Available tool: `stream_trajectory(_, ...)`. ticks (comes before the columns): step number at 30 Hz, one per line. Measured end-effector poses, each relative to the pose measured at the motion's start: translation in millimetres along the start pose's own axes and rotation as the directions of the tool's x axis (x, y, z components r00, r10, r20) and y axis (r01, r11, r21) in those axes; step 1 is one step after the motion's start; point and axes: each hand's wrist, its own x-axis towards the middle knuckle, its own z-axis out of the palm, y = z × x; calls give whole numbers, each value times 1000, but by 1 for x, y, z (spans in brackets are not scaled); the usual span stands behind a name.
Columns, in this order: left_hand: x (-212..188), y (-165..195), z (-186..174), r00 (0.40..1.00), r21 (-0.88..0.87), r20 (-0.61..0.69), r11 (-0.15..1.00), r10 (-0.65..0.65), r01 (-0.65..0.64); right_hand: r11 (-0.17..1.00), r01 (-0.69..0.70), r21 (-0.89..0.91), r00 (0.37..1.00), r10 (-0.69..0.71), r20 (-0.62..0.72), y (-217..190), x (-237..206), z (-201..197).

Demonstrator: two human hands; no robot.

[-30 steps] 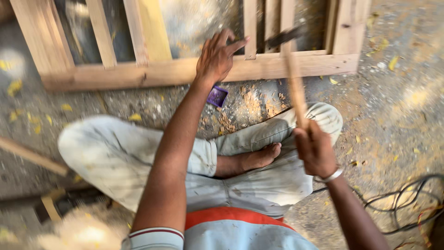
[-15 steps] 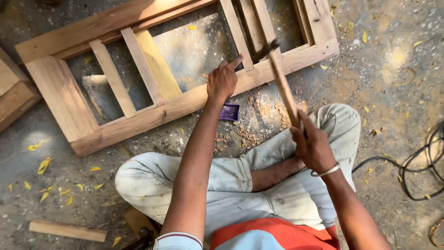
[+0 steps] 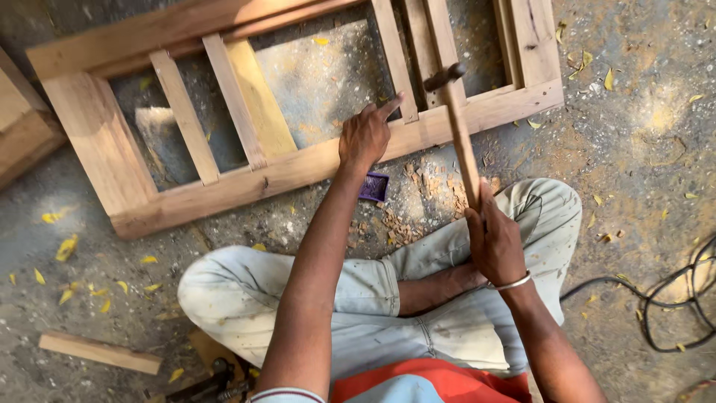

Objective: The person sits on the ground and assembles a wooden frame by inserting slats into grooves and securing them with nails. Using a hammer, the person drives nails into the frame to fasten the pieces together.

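Right hand (image 3: pixel 494 242): fingers closed around wooden handle of hammer (image 3: pixel 459 134), head raised above wooden frame (image 3: pixel 298 168). Left hand (image 3: pixel 365 138): fingers loosely curled, resting on frame's near rail, index extended. Frame lies flat on floor (image 3: pixel 641 149). Wood chips (image 3: pixel 406 220) just beside rail.

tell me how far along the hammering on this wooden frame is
Done: the wooden frame lies on the ground with its slats in place, and wood chips lie beside it. In hand: the right hand raises a hammer while the left hand rests on the rail. What's left can't be judged.
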Motion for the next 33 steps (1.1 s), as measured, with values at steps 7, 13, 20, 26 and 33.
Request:
stream_trajectory(7,-1,6,-6,997,-44,64,998,-43,46,997,55,-60,991,-47,128,12,3,-4)
stream_trajectory(13,3,-2,10,975,65,-199,994,97,-85,999,43,-23,990,-45,-130,26,-8,3)
stream_trajectory(20,1,-1,9,998,-16,60,1000,-13,14,994,32,-103,999,-29,32,26,-10,22)
stream_trajectory(26,1,7,-3,999,9,37,1000,-25,24,986,58,-156,986,-81,-144,22,-21,26)
stream_trajectory(33,-3,8,-10,1000,-38,12,999,-27,27,987,20,-161,999,-27,-40,13,-18,30)
